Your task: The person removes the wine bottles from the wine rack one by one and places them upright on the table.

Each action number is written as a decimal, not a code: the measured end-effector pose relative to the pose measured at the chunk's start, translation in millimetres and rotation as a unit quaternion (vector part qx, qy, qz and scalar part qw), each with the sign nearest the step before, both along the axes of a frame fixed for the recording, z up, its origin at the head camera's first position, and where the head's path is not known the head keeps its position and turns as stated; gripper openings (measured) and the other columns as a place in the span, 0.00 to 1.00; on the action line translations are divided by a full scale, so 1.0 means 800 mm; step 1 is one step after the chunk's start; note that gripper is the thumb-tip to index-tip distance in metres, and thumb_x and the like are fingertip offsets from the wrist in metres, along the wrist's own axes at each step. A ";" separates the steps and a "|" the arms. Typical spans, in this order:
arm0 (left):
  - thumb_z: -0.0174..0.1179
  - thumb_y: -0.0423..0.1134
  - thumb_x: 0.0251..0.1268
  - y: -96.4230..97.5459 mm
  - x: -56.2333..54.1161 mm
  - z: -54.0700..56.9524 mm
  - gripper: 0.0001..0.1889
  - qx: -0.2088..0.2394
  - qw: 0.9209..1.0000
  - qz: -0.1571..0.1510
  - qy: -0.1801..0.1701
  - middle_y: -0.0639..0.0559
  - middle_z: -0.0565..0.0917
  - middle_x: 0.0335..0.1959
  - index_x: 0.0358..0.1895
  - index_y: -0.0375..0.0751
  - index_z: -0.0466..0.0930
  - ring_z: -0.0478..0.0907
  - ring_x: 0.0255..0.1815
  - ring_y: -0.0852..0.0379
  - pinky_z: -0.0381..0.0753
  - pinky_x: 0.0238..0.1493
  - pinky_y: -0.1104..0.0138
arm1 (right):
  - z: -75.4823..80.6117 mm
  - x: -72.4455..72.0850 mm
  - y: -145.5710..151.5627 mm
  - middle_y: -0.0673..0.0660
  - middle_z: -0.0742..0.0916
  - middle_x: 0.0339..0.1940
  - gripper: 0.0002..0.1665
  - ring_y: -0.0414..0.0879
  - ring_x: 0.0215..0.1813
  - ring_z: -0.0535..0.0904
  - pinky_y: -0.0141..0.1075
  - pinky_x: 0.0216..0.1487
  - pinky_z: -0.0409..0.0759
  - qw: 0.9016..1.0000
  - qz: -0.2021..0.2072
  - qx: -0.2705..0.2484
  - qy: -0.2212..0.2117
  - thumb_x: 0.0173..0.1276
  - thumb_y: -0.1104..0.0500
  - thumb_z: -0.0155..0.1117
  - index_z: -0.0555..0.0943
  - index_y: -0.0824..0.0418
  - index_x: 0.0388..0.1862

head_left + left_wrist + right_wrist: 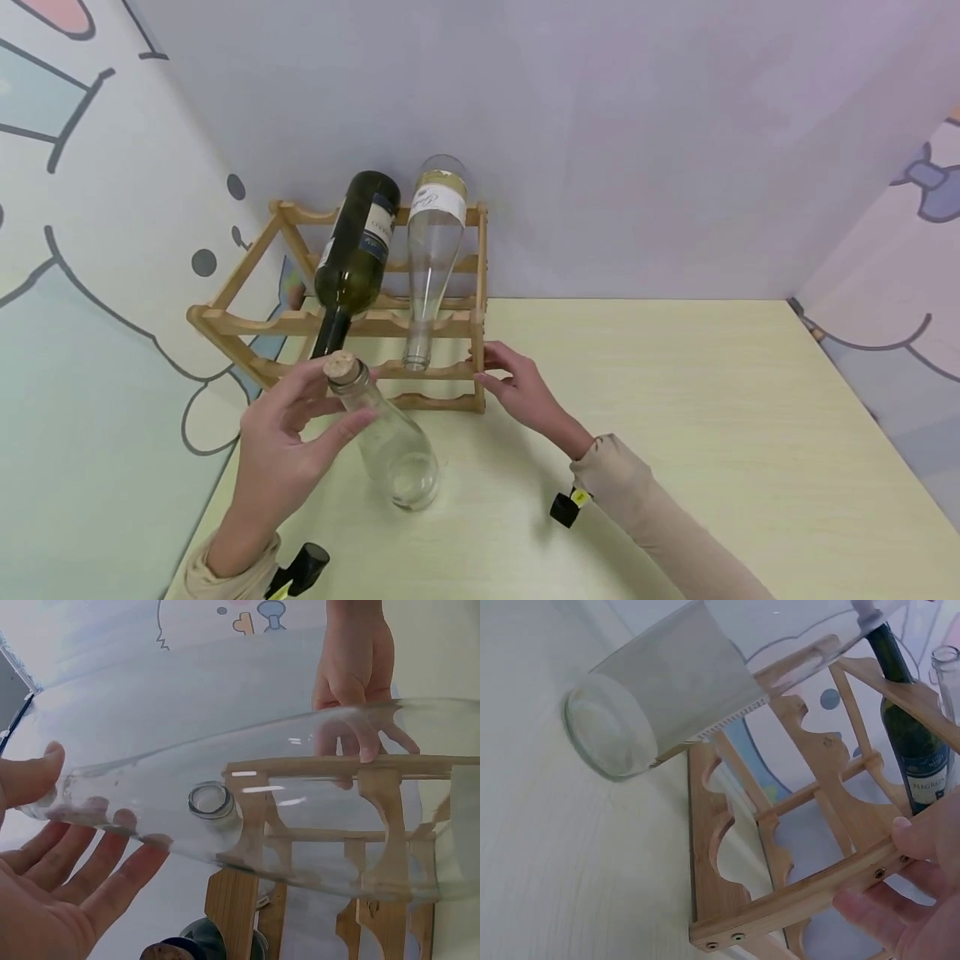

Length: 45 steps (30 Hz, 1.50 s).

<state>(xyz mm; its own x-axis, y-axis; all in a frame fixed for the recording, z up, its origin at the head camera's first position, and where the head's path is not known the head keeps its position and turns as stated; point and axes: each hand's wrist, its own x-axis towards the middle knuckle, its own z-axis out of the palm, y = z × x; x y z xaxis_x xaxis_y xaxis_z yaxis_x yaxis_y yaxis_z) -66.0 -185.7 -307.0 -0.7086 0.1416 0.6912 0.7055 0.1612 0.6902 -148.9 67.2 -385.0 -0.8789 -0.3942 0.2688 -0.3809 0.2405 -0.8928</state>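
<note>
My left hand (277,454) grips a clear glass bottle (401,462) near its neck, thumb on one side and fingers on the other. A cork (342,367) sits in its mouth, and the bottle tilts with its base away from the hand. In the right wrist view, a pale label shows through the glass of this bottle (682,671). My right hand (525,396) holds the right front post of a wooden wine rack (480,350), thumb and fingers on either side of the wood (817,889).
On the rack's top tier lie a dark green bottle (356,258) and a clear bottle (435,258) with a white label, necks toward me. The rack stands at the back left of the pale table (675,417), by a grey wall (637,167) and a cartoon-printed side wall (112,250).
</note>
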 end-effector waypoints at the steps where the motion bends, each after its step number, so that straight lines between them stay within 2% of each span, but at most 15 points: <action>1: 0.68 0.20 0.47 -0.002 0.001 -0.001 0.25 0.009 1.000 -0.006 0.000 0.43 0.83 0.45 0.52 0.21 0.73 0.82 0.44 0.56 0.81 0.40 0.72 | 0.000 0.002 -0.001 0.63 0.83 0.49 0.18 0.55 0.53 0.79 0.34 0.39 0.82 1.000 -0.004 0.007 0.001 0.67 0.70 0.58 0.74 0.66 0.55; 5: 0.65 0.19 0.51 -0.012 0.002 0.001 0.22 0.056 0.998 -0.026 0.000 0.42 0.81 0.46 0.51 0.16 0.72 0.81 0.44 0.55 0.81 0.41 0.71 | 0.004 0.010 -0.003 0.63 0.82 0.51 0.21 0.56 0.55 0.78 0.36 0.41 0.82 0.999 -0.024 0.022 0.004 0.66 0.70 0.60 0.72 0.67 0.58; 9: 0.59 0.13 0.51 -0.022 0.004 0.008 0.19 0.092 0.996 -0.013 -0.012 0.39 0.81 0.44 0.49 0.14 0.71 0.81 0.44 0.53 0.81 0.42 0.70 | -0.006 0.009 0.001 0.63 0.82 0.52 0.24 0.56 0.55 0.78 0.40 0.43 0.82 0.999 -0.046 0.018 0.003 0.65 0.69 0.61 0.71 0.66 0.60; 13: 0.54 0.09 0.50 -0.031 0.004 0.015 0.19 0.133 0.991 -0.005 -0.018 0.35 0.81 0.42 0.49 0.11 0.69 0.81 0.44 0.49 0.81 0.43 0.68 | -0.021 0.004 0.009 0.58 0.81 0.54 0.24 0.52 0.53 0.80 0.40 0.43 0.82 0.998 -0.061 0.011 0.007 0.65 0.67 0.63 0.73 0.60 0.60; 16: 0.53 0.08 0.51 -0.037 0.002 0.018 0.18 0.165 0.986 -0.003 -0.019 0.33 0.80 0.41 0.49 0.10 0.68 0.80 0.43 0.46 0.82 0.41 0.67 | -0.020 0.007 0.016 0.55 0.82 0.52 0.21 0.48 0.50 0.81 0.37 0.41 0.82 0.998 -0.063 0.006 0.012 0.65 0.65 0.63 0.75 0.57 0.57; 22: 0.54 0.10 0.53 -0.052 -0.003 0.019 0.16 0.228 0.973 0.019 -0.027 0.30 0.80 0.39 0.48 0.09 0.67 0.81 0.40 0.44 0.83 0.38 0.63 | -0.006 0.020 0.021 0.50 0.84 0.45 0.16 0.40 0.47 0.81 0.38 0.40 0.82 0.998 -0.060 0.006 0.017 0.65 0.62 0.64 0.77 0.51 0.51; 26: 0.54 0.12 0.54 -0.058 -0.006 0.018 0.15 0.251 0.967 0.036 -0.027 0.29 0.80 0.38 0.47 0.09 0.67 0.81 0.40 0.44 0.83 0.37 0.61 | 0.029 0.040 0.018 0.52 0.84 0.43 0.15 0.46 0.47 0.81 0.40 0.41 0.81 0.998 -0.055 0.001 0.004 0.64 0.66 0.64 0.77 0.58 0.49; 29: 0.53 0.12 0.55 -0.059 -0.009 0.018 0.15 0.266 0.963 0.037 -0.019 0.29 0.79 0.37 0.46 0.08 0.66 0.80 0.41 0.42 0.83 0.36 0.61 | 0.052 0.055 0.016 0.58 0.84 0.43 0.13 0.51 0.48 0.81 0.40 0.42 0.81 0.999 -0.047 -0.005 0.003 0.64 0.69 0.63 0.77 0.65 0.48; 30: 0.54 0.12 0.55 -0.060 -0.010 0.018 0.15 0.266 0.963 0.040 -0.015 0.29 0.79 0.37 0.46 0.07 0.66 0.80 0.41 0.42 0.83 0.36 0.61 | 0.051 0.056 0.017 0.58 0.84 0.43 0.13 0.51 0.48 0.80 0.40 0.42 0.81 0.999 -0.043 -0.007 0.005 0.64 0.69 0.63 0.77 0.65 0.48; 33: 0.55 0.13 0.55 -0.064 -0.014 0.015 0.14 0.269 0.961 0.058 -0.007 0.30 0.79 0.37 0.45 0.08 0.67 0.80 0.40 0.43 0.83 0.36 0.62 | 0.045 0.056 0.018 0.59 0.83 0.43 0.13 0.51 0.47 0.80 0.40 0.42 0.82 0.999 -0.025 -0.019 0.020 0.64 0.69 0.63 0.77 0.65 0.48; 36: 0.56 0.13 0.54 -0.070 -0.020 0.013 0.14 0.280 0.957 0.082 -0.001 0.31 0.80 0.36 0.44 0.09 0.68 0.80 0.38 0.45 0.83 0.35 0.63 | 0.037 0.055 0.019 0.57 0.83 0.42 0.13 0.50 0.47 0.80 0.40 0.43 0.82 0.999 -0.006 -0.034 0.030 0.64 0.67 0.63 0.77 0.64 0.47; 40: 0.59 0.13 0.51 -0.080 -0.031 0.012 0.16 0.313 0.944 0.101 0.004 0.32 0.79 0.35 0.44 0.08 0.69 0.79 0.36 0.45 0.83 0.33 0.64 | 0.039 0.058 0.017 0.55 0.82 0.43 0.13 0.49 0.48 0.80 0.38 0.44 0.82 0.998 0.017 -0.050 0.043 0.64 0.63 0.65 0.77 0.61 0.48; 45: 0.61 0.15 0.50 -0.094 -0.043 0.010 0.15 0.307 0.939 0.156 0.002 0.34 0.79 0.37 0.43 0.12 0.72 0.77 0.40 0.46 0.83 0.34 0.68 | 0.046 0.064 0.013 0.51 0.82 0.47 0.15 0.44 0.48 0.79 0.38 0.46 0.81 0.996 0.041 -0.057 0.064 0.64 0.61 0.65 0.77 0.60 0.50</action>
<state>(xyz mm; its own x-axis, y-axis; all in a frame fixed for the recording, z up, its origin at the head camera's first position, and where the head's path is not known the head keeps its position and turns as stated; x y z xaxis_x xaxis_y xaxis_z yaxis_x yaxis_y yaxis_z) -100.5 -260.7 -298.8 -0.6469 -0.4990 0.5766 0.6925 -0.0677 0.7183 -97.4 77.4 -348.1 -0.8008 -0.4243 0.4226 -0.5068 0.1042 -0.8557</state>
